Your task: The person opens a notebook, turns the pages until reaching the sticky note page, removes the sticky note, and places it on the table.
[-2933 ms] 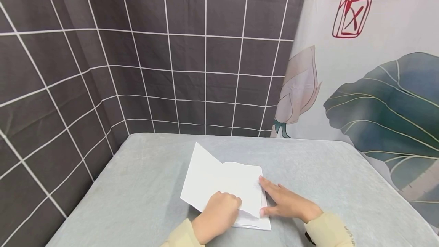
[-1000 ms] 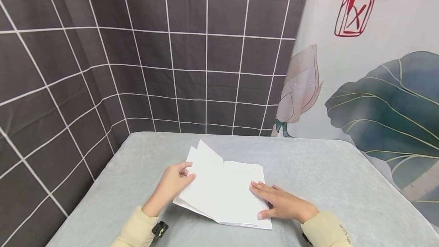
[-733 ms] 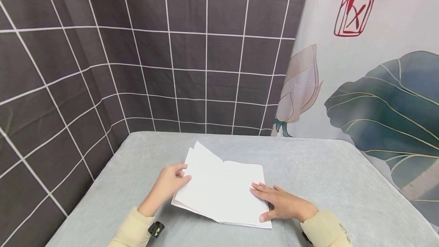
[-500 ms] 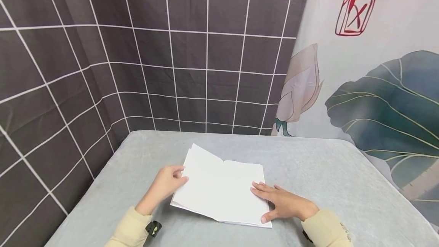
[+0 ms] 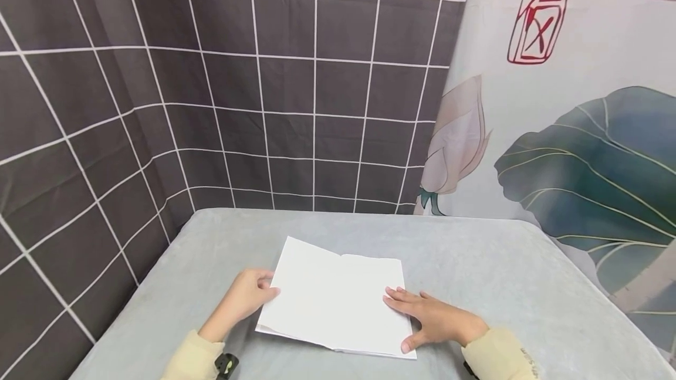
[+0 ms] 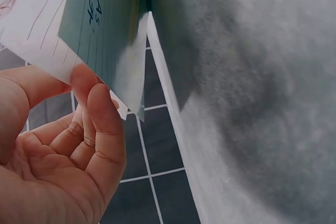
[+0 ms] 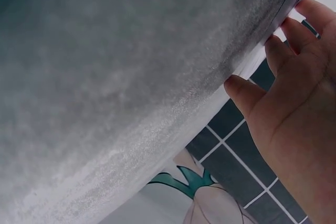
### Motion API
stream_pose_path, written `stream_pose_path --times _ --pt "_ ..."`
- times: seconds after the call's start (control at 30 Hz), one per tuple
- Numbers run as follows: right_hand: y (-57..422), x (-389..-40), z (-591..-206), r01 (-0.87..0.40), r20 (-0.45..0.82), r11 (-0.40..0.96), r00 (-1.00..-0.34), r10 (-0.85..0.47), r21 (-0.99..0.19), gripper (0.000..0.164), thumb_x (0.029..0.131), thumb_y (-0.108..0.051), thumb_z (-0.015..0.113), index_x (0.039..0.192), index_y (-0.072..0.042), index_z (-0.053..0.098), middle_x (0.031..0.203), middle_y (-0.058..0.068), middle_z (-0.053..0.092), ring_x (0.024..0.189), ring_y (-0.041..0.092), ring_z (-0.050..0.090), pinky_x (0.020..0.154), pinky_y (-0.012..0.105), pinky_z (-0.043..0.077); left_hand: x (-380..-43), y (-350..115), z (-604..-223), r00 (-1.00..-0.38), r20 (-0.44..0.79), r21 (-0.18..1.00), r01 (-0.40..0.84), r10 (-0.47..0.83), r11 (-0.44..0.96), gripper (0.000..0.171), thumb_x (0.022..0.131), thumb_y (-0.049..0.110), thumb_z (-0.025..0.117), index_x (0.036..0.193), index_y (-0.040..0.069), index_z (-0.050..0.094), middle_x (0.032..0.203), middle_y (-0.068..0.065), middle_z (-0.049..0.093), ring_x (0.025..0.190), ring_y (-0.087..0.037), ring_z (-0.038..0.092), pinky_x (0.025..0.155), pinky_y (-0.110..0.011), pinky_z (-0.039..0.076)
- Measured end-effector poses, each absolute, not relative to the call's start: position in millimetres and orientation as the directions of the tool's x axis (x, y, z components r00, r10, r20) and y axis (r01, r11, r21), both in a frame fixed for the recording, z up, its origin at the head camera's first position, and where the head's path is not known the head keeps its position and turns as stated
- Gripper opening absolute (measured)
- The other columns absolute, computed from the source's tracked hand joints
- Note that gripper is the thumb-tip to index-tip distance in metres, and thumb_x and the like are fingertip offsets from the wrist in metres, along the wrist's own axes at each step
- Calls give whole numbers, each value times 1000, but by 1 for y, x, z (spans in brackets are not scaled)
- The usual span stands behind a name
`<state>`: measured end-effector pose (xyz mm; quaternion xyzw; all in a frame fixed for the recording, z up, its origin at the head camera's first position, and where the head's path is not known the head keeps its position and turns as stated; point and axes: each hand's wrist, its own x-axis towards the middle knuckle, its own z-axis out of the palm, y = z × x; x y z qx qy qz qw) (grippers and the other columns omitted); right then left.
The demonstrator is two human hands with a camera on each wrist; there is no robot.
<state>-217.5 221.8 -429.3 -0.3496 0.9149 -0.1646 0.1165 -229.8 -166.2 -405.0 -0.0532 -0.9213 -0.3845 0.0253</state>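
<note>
An open notebook (image 5: 338, 304) lies on the grey-covered table (image 5: 454, 263), its pages looking blank white in the head view. My left hand (image 5: 244, 298) pinches the notebook's left edge between thumb and fingers, and that side is slightly raised. The left wrist view shows ruled lines and handwriting on the leaf (image 6: 102, 30) by the thumb, with the other fingers loosely bent behind. On the right page's outer edge rests my right hand (image 5: 430, 315), fingers spread and fairly straight. In the right wrist view, the right hand's fingertips (image 7: 278, 51) touch the notebook's edge.
A dark curtain with a white grid (image 5: 285, 87) hangs behind and left of the table. To the right hangs a pale curtain (image 5: 491, 192) printed with lotus leaves and a red seal. Black devices (image 5: 226, 365) are strapped at the wrists.
The left hand has gone from over the middle to the left edge, drawing the left leaves outward and lower, so the notebook lies flatter. The right hand stays on the right side.
</note>
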Motion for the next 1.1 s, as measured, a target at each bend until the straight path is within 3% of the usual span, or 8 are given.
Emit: stream_pose_path --times 0.3,0.67,0.97,1.1 --pt "221 -217 -432 -584 -118 707 -732 -671 -400 97 68 -54 72 147 -11 38 155 15 32 141 38 30 103 68 24 -230 -170 -413 -995 50 702 92 81 706 40 78 10 72 111 -10 64 70 -2 63 60 -14 51 56 -29 44" --pt "219 -216 -430 -589 -112 717 -739 -665 -373 98 66 -54 72 147 -10 39 154 15 33 140 38 32 104 66 26 -231 -172 -419 -996 26 701 79 86 709 41 79 10 72 112 -12 63 73 -4 65 61 -14 54 58 -30 46" --pt "218 -217 -427 -582 -111 725 -746 -656 -368 92 71 -56 68 146 -9 41 153 14 35 140 36 33 104 65 26 -232 -172 -419 -995 23 669 87 96 738 42 79 12 72 112 -12 63 80 -7 67 74 -17 60 71 -40 52" --pt "218 -217 -426 -581 -112 720 -744 -659 -379 90 73 -56 66 146 -9 41 153 14 35 140 37 33 105 65 26 -232 -173 -421 -995 23 676 86 95 732 41 79 12 71 111 -11 63 77 -6 66 69 -16 58 65 -36 50"
